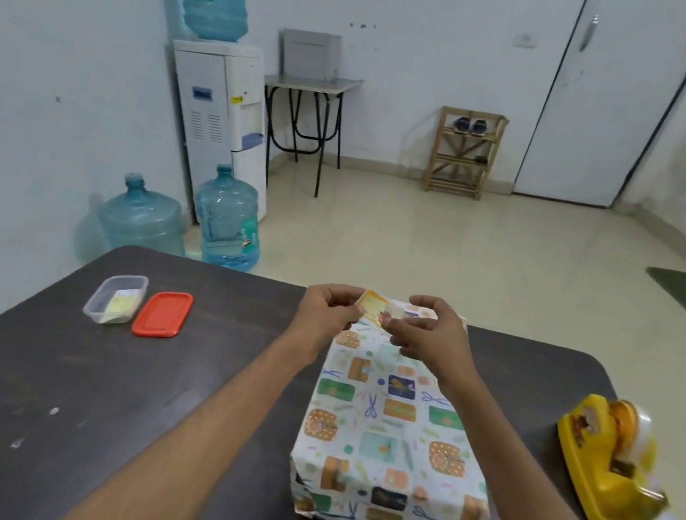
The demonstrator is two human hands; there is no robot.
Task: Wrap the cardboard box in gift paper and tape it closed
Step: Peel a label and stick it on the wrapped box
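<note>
Box (388, 436) fully covered in patterned paper; both hands pinch far flap (379, 305)

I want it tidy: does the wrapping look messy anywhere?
Yes: the box wrapped in patterned paper is crumpled and ragged at its near lower corners. Left hand and right hand pinch a yellowish piece at its far end.

Soft, even indoor light, faint shadows. The glossy cream floor (423, 245) beyond the dark brown counter (48, 371) shows a dull sheen. Wide-angle distortion bends the counter's far edge; the yellow plastic tape dispenser (608, 468) on its right side is blurred.
</note>
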